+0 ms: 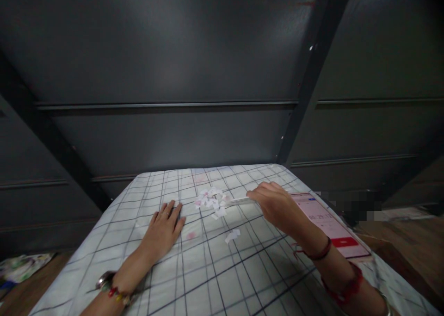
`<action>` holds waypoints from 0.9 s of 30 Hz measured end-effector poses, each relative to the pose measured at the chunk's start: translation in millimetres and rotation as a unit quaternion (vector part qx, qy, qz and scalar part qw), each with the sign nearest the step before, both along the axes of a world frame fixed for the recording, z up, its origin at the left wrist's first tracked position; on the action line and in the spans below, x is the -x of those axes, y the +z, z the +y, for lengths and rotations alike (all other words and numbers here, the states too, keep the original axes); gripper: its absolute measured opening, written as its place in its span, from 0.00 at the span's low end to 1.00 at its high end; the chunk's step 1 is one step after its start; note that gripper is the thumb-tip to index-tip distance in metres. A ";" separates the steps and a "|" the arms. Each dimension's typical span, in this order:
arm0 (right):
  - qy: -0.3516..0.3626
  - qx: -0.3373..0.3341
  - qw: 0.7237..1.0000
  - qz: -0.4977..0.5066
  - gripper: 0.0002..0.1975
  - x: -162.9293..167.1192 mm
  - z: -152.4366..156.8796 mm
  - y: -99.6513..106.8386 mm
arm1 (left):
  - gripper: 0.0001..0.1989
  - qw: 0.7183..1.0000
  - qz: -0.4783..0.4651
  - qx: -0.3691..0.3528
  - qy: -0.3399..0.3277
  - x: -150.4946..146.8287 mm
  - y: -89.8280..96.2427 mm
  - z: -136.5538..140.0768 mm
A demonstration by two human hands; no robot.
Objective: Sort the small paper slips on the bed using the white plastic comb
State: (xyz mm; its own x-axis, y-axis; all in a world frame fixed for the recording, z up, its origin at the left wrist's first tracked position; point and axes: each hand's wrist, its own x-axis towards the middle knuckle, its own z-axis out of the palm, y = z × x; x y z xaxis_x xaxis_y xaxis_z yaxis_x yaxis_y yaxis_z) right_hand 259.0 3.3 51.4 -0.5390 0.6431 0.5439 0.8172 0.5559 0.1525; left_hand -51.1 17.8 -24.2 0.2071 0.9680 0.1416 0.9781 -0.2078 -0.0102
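My left hand (165,228) lies flat on the checked cloth (222,269), fingers stretched out and nothing held. With closed fingers, my right hand (272,200) grips a thin whitish strip (243,199) whose exact kind I cannot make out. The strip points left, its far end at a small heap of white paper scraps (210,200), some with pinkish marks. Closer to me, a few separate paper scraps (232,235) lie on the cloth. The heap sits between my two hands, and my left hand is apart from it.
A tablet or large phone (329,223) showing a timer lies at the right, partly behind my right forearm. Behind the cloth-covered table rises a dark panelled wall (180,140). Colourful packaging (26,267) is on the floor at far left.
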 end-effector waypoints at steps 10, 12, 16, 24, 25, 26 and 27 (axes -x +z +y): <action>0.023 0.047 0.999 0.015 0.17 -3.5 -4.0 6.0 | 0.26 1.000 -0.007 -0.006 -0.002 0.4 0.2 -0.8; 0.035 0.059 0.998 0.015 0.17 -4.2 -4.1 6.1 | 0.26 1.000 -0.004 0.000 -0.002 -0.3 2.2 -1.3; 0.037 0.038 0.998 0.029 0.17 0.6 -2.5 3.2 | 0.26 1.000 0.010 0.027 0.006 -3.8 8.0 -2.9; 0.077 0.057 0.995 0.032 0.18 3.5 1.2 -0.7 | 0.26 1.000 0.014 0.021 0.011 -3.9 6.4 -1.4; 0.080 0.064 0.994 0.039 0.18 0.8 0.3 1.0 | 0.26 1.000 0.012 0.020 0.010 -3.5 6.0 -1.1; 0.081 0.065 0.993 0.049 0.18 -1.4 -0.4 2.2 | 0.26 1.000 0.010 0.021 0.009 -3.4 5.9 -1.0; 0.080 0.062 0.993 0.058 0.17 -2.7 -0.7 2.8 | 0.27 1.000 0.009 0.024 0.007 -3.3 6.1 -1.0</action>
